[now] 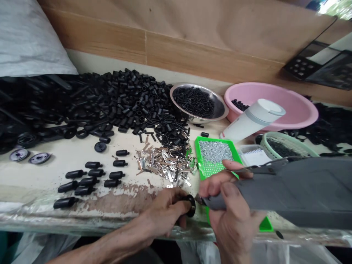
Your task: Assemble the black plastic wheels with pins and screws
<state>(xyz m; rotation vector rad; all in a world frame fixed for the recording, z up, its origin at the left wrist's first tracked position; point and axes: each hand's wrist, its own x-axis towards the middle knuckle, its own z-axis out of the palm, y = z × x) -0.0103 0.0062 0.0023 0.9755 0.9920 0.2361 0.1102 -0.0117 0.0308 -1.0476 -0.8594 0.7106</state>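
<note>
My left hand [172, 211] is closed around a small round black plastic part [190, 206], held at the table's front edge. Facing it, my right hand [229, 205] grips the narrow end of a long dark grey tapered body [297, 192] that reaches out to the right; its exact kind I cannot make out. Its dark tip [199, 199] points at the round part, very close to it; whether they touch I cannot tell. Behind my hands lie a heap of small metal strips [167, 163] and a green basket [205, 170] of small silvery pieces, partly hidden by my right hand.
Black tube pieces [132, 95] are heaped at the back left. Several black cylinders [89, 181] lie front left. At the back stand a steel bowl [220, 110] of black parts, a pink basin [297, 110], a leaning white bottle [247, 121] and a pale green basket [291, 141].
</note>
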